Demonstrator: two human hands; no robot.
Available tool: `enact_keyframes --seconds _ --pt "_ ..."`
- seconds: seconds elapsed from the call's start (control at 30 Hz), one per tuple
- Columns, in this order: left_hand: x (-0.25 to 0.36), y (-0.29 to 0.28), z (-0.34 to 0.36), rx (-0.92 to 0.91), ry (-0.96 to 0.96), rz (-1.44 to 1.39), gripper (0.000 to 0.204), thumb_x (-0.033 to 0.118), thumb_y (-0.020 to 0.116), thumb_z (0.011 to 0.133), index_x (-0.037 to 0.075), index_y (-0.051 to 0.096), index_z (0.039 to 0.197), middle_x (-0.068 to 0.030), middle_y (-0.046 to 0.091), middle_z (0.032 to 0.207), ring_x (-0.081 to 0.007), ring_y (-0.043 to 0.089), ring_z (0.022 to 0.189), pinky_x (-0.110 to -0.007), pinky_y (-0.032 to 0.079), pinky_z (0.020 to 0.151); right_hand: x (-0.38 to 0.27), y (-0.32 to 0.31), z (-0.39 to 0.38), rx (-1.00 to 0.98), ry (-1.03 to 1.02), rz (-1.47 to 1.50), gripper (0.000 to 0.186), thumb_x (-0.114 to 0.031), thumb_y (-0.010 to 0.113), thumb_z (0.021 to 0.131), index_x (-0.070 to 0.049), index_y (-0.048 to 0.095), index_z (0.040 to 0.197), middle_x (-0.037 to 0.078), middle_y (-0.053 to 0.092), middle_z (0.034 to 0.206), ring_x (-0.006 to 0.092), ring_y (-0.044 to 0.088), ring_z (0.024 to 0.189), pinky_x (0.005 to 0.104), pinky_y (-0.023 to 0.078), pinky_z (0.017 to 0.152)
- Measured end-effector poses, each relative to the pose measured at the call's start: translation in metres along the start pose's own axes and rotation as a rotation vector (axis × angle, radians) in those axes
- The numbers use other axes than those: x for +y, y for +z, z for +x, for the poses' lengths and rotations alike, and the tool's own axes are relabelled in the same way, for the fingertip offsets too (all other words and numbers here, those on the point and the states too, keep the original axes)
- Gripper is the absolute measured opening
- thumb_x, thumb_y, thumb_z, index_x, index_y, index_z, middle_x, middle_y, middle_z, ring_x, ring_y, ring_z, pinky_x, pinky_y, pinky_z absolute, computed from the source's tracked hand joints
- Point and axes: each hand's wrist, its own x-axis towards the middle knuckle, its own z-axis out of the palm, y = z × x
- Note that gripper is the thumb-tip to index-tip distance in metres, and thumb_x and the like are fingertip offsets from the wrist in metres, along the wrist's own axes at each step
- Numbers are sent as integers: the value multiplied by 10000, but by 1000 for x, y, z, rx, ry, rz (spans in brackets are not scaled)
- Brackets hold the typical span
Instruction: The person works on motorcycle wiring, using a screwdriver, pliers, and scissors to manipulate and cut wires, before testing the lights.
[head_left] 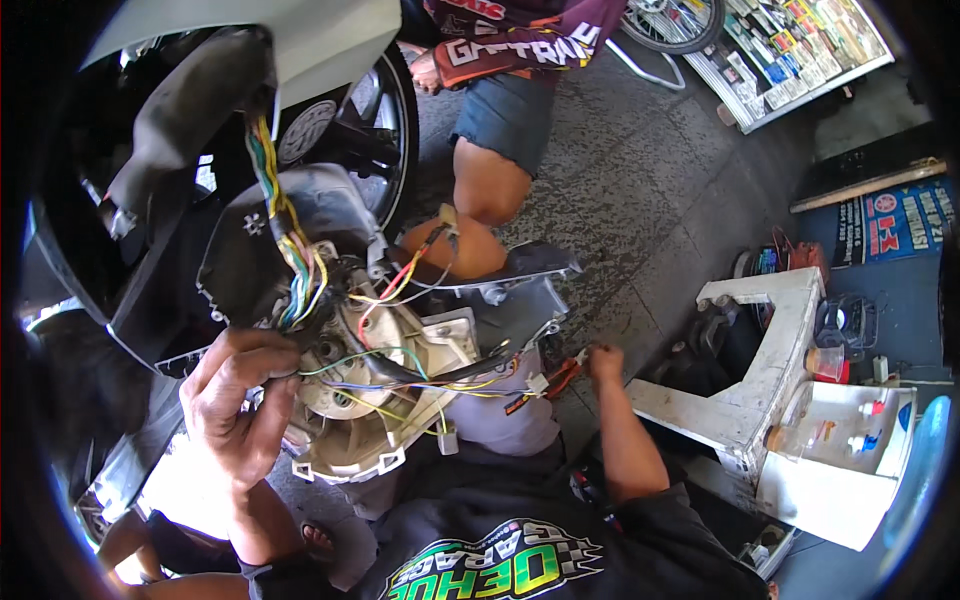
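At the left, my left hand (238, 395) is closed, its thumb and fingers pinched at the edge of a cream plastic motorbike housing (350, 455). A thin green wire (385, 352) runs out from these fingertips. Above them, a thick bundle of coloured wires (292, 245) drops from the motorbike into the housing. Several loose wires cross its top, and two end in white connectors (537, 384). My right hand (604, 366) is lower right of the housing, closed around what looks like a pair of orange-handled pliers (567, 375), partly hidden by the fingers.
A motorbike wheel (385, 130) and dark body panels stand at the upper left. Across from me is a person in shorts (505, 120); another person's arm (125, 545) shows lower left. A worn white stand (745, 400) and a clear-lidded box (835, 435) are to the right.
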Motion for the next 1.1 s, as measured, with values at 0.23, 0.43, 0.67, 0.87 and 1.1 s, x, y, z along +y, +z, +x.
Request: enact_keyframes --seconds 0.23,0.43,0.67,0.87,1.1 --pt "-7 10 -6 51 -32 -33 222 -61 726 779 -1 698 991 -178 703 976 -251 671 838 -345 530 760 89 51 -45 112 -255 -589 474 -262 775 858 19 647 1218 256 638 1153 455 637 1072 504 522 920" --pt "-4 3 -2 61 -9 26 236 -23 764 732 1 734 965 -157 718 949 -290 698 855 -384 559 755 66 65 -64 277 -54 -733 769 -366 845 837 4 482 1405 321 531 1313 476 556 1223 542 475 1015" --pt "0 3 -6 63 -82 -22 306 -16 806 754 69 770 1046 -94 669 963 -237 689 840 -347 562 700 91 37 -41 45 -402 -414 570 -348 823 851 40 595 1202 216 665 1101 392 660 1019 505 527 896" --pt "-4 5 -6 73 -62 -70 295 -7 798 771 85 765 1050 -74 633 928 -235 667 813 -344 551 699 35 -4 -15 70 95 425 365 -271 704 879 -28 640 1143 76 620 866 266 650 764 415 541 749" --pt "-10 9 -8 83 -69 -62 262 8 791 778 78 757 1028 -83 635 936 -241 667 816 -349 551 707 -166 -61 -152 -308 -523 625 733 -9 579 821 -86 425 1534 105 644 1170 204 661 970 381 597 744"
